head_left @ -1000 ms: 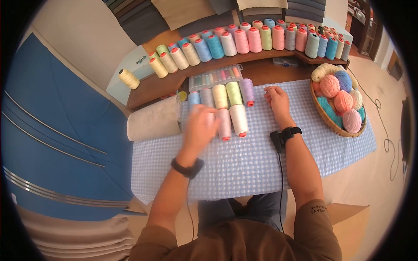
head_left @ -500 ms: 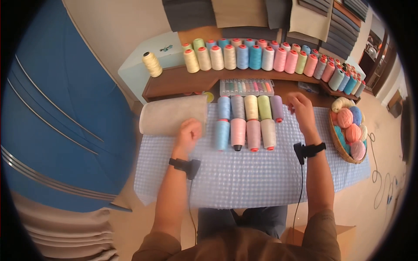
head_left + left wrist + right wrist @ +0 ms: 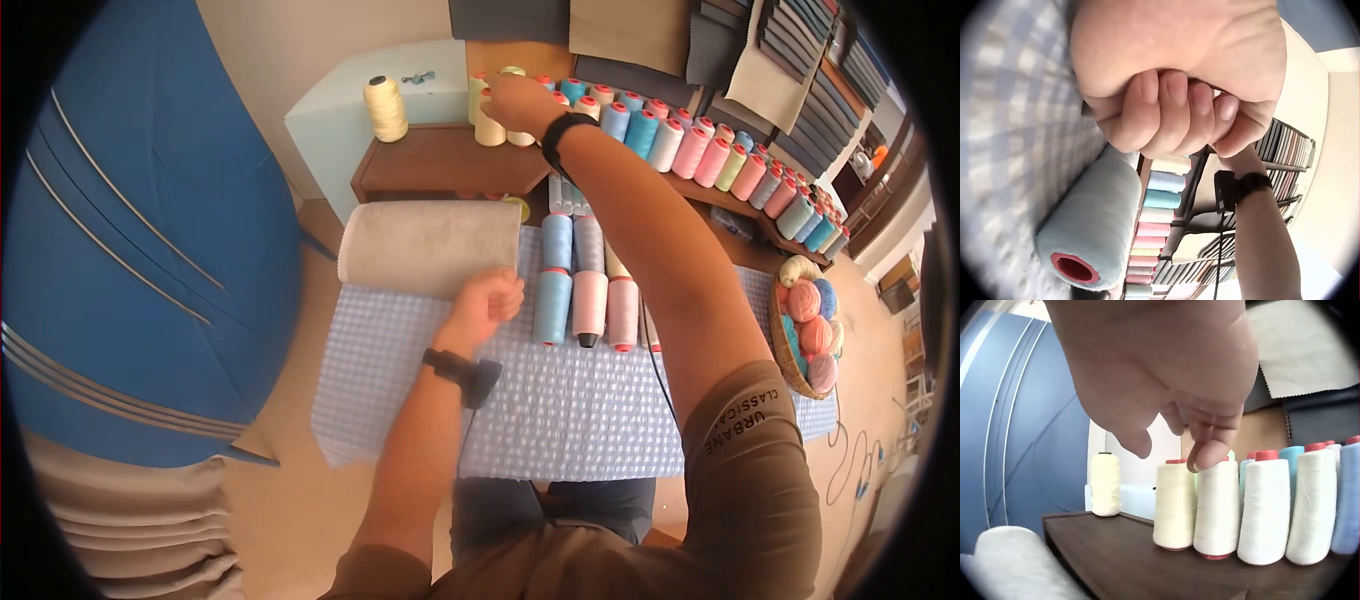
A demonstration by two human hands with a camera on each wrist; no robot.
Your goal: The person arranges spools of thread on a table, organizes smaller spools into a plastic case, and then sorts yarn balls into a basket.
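Observation:
My right hand (image 3: pixel 520 102) reaches over the wooden shelf at the back left. In the right wrist view its fingers point down, loosely bent, right at the top of a cream thread cone (image 3: pixel 1216 509); a pale yellow thread cone (image 3: pixel 1174 506) stands just left of that. My left hand (image 3: pixel 487 305) is curled into a fist above the cloth, its fingertips tucked toward the palm in the left wrist view. Beside it on the table lies a light blue thread cone (image 3: pixel 552 308), near a pink thread cone (image 3: pixel 590 305) with a black tip. My right forearm hides part of these rows.
A beige fabric roll (image 3: pixel 430 245) lies at the table's back left. More thread cones (image 3: pixel 665 147) line the curved shelf (image 3: pixel 445 165), with a lone yellow cone (image 3: pixel 385 108) at its left. A basket (image 3: pixel 787 345) of yarn balls stands on the right of the checked cloth (image 3: pixel 580 420).
My right hand has swung from beside the lying cones up and left to the shelf. My left hand drew back from the lying cones and stays curled. The view has shifted left.

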